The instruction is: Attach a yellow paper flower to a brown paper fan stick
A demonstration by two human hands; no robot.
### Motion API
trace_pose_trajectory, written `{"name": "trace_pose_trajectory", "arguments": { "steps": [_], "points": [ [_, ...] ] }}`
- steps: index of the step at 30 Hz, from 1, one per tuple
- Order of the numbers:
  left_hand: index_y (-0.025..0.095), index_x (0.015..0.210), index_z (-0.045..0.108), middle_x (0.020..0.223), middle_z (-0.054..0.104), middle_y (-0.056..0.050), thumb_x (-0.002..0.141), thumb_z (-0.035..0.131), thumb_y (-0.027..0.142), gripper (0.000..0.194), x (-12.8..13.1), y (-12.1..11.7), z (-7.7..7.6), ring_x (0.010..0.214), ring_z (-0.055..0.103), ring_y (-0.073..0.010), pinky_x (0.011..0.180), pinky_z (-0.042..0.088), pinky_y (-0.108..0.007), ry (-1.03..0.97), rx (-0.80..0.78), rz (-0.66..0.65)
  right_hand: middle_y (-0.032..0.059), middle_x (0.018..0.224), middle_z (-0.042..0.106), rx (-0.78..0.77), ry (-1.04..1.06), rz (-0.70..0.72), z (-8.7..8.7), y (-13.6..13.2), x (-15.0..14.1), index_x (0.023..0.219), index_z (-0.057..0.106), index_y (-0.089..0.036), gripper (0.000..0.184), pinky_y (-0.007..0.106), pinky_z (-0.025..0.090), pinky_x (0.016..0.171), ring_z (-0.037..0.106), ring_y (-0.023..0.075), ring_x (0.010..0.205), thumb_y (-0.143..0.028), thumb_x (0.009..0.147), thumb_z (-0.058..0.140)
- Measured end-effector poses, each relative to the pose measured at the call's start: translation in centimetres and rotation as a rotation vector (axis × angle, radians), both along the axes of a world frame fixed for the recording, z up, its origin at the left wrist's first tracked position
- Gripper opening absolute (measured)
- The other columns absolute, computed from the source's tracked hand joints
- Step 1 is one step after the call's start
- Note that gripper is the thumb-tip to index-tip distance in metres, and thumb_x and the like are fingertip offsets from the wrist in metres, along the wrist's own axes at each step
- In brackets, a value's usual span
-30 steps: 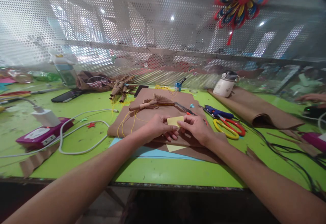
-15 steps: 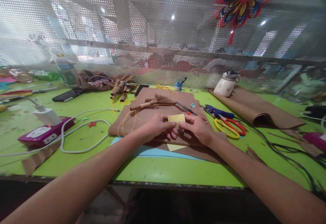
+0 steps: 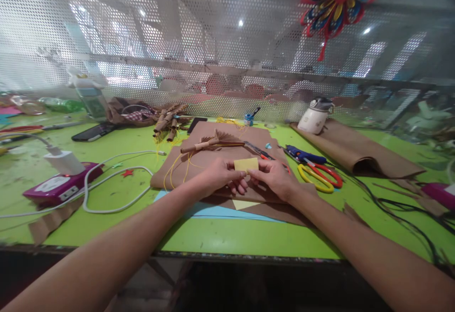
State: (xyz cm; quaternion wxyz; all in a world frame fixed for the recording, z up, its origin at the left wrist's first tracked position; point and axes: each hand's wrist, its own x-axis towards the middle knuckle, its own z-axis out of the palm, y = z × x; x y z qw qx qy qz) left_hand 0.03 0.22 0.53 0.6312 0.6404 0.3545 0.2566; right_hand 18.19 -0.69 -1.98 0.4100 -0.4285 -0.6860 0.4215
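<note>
Green table (image 3: 227, 243): a scuffed bright top, with a perforated metal screen (image 3: 170, 32) across its far side.
Left hand (image 3: 221, 173): thumb and fingers closed on the left end of the small yellow paper, some fingers curled beneath.
Right hand (image 3: 276, 178): pinching the same piece near its lower right corner.
Small yellow paper (image 3: 246, 164): plain, pale, matte and roughly rectangular, wider than tall, held up between both hands over the middle of the brown paper; its lower edge is partly covered by the thumbs, and any fold there seems too small to make out.
Brown paper (image 3: 241, 131): layered under the hands, with a second yellow piece (image 3: 244, 204) and light blue sheets (image 3: 223, 213) at its near edge.
Pleated brown craft (image 3: 227, 138): lying just beyond the hands, fan-like, yellow thread (image 3: 172, 172) trailing to its left.
Right side: scissors (image 3: 316, 185) with yellow and red handles, beside a blue glue gun (image 3: 301, 154); farther off, a white flask (image 3: 313, 119).
Left side: purple power strip (image 3: 53, 188), white cable (image 3: 113, 211), red star (image 3: 127, 173).
</note>
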Motion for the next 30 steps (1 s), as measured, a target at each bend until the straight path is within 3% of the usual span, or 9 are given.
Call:
{"name": "trace_pose_trajectory", "arguments": {
  "steps": [16, 25, 28, 30],
  "points": [
    [0.012, 0.094, 0.059, 0.069, 0.066, -0.007, 0.078, 0.060, 0.028, 0.023, -0.6, 1.0, -1.2, 0.054, 0.061, -0.0099, 0.051, 0.045, -0.018, -0.119, 0.010, -0.020, -0.0024, 0.051, 0.054, -0.001, 0.037, -0.125, 0.0, -0.1, 0.1, 0.062, 0.057, -0.014, 0.031, 0.020, 0.028, 0.044, 0.039, 0.0066, 0.045, -0.042, 0.072, 0.064],
    [0.009, 0.089, 0.061, 0.073, 0.067, -0.010, 0.079, 0.059, 0.033, 0.025, -0.6, 1.1, -1.4, 0.054, 0.060, -0.0103, 0.048, 0.045, -0.018, -0.101, 0.035, -0.056, -0.0007, 0.054, 0.058, -0.094, 0.199, -0.071, 0.0, 0.0, -0.1, 0.063, 0.059, -0.014, 0.027, 0.022, 0.039, 0.049, 0.050, 0.0087, 0.047, -0.038, 0.067, 0.070],
    [0.009, 0.088, 0.061, 0.070, 0.067, -0.009, 0.078, 0.059, 0.029, 0.022, -0.7, 1.3, -1.3, 0.053, 0.061, -0.0110, 0.046, 0.044, -0.018, -0.115, -0.003, -0.030, 0.0003, 0.059, 0.059, -0.132, 0.320, -0.038, -0.3, 0.4, 0.0, 0.069, 0.062, -0.014, 0.025, 0.024, 0.043, 0.052, 0.051, 0.0090, 0.048, -0.039, 0.071, 0.065],
    [0.009, 0.087, 0.061, 0.067, 0.066, -0.008, 0.077, 0.060, 0.025, 0.019, -0.7, 1.3, -1.2, 0.052, 0.061, -0.0112, 0.045, 0.042, -0.017, -0.136, -0.043, -0.005, -0.0005, 0.062, 0.059, -0.137, 0.399, -0.032, -0.4, 0.6, 0.2, 0.086, 0.063, -0.016, 0.023, 0.024, 0.044, 0.052, 0.052, 0.0091, 0.049, -0.037, 0.076, 0.061]
  ]
}}
